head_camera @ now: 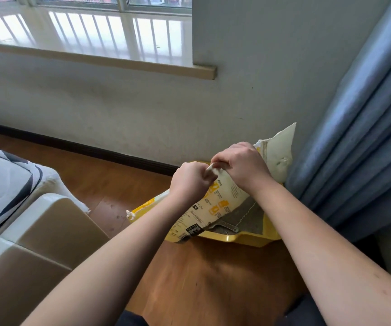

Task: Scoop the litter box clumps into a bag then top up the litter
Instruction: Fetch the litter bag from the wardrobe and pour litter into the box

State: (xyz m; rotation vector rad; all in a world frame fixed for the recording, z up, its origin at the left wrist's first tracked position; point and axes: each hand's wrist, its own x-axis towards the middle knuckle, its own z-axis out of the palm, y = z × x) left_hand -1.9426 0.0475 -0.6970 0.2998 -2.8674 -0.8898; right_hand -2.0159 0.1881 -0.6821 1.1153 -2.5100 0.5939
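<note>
While both hands pinch its top, the litter bag (215,203) leans over the yellow litter box (248,240).
Left hand (189,182) and right hand (242,167) fingers squeeze the bag's top edge together, by the wall.

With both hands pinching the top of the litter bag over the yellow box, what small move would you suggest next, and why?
Probably pull the hands apart to tear it wider: left hand and right hand pinch the litter bag top edge, lying over the litter box.

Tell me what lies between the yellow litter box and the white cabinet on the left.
In the head view, only bare wooden floor lies between the litter box and the cabinet.
</note>
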